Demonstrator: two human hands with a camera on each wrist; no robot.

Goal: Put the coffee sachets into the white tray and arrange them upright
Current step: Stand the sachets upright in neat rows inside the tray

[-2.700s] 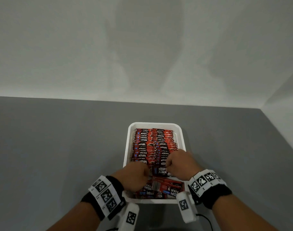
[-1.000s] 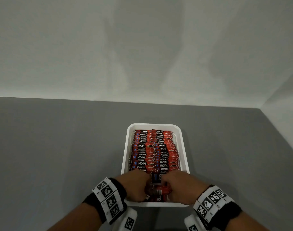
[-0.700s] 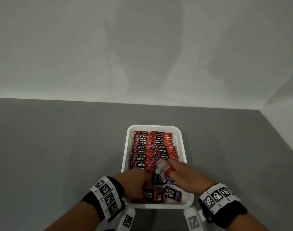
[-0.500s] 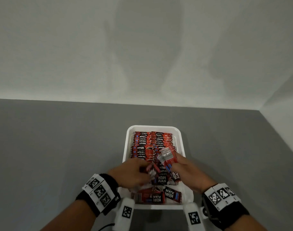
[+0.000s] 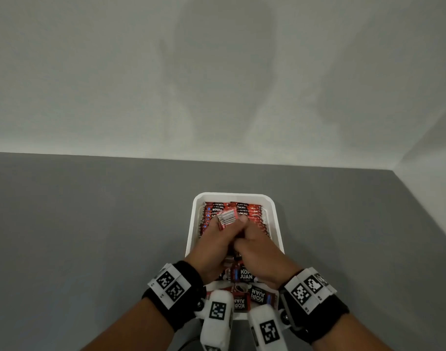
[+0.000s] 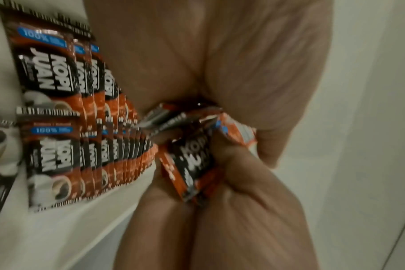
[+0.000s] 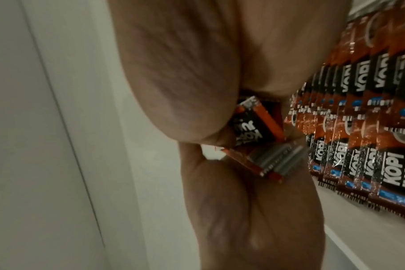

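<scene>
The white tray (image 5: pixel 195 224) sits on the grey table, with rows of upright red-and-black coffee sachets (image 5: pixel 246 208) at its far end. Over its middle, my left hand (image 5: pixel 218 230) and right hand (image 5: pixel 244 224) are pressed together, both gripping a small bundle of sachets (image 5: pixel 226 218) whose silver-striped end sticks out above the fingers. In the left wrist view the bundle (image 6: pixel 192 164) is pinched between both hands beside the upright rows (image 6: pixel 58 146). The right wrist view shows the same bundle (image 7: pixel 254 127) and rows (image 7: pixel 370 146). Several loose sachets (image 5: pixel 257 296) lie flat at the tray's near end.
The grey table (image 5: pixel 90 236) spreads wide to the left and beyond the tray. A pale wall (image 5: pixel 217 84) closes off the back, and another wall (image 5: pixel 432 198) runs along the right side. White wrist camera housings (image 5: pixel 217 315) hang over the tray's near rim.
Both hands have come together and moved farther over the tray. The sachets the right hand lifted are now gripped by both hands as one bundle, above the upright rows.
</scene>
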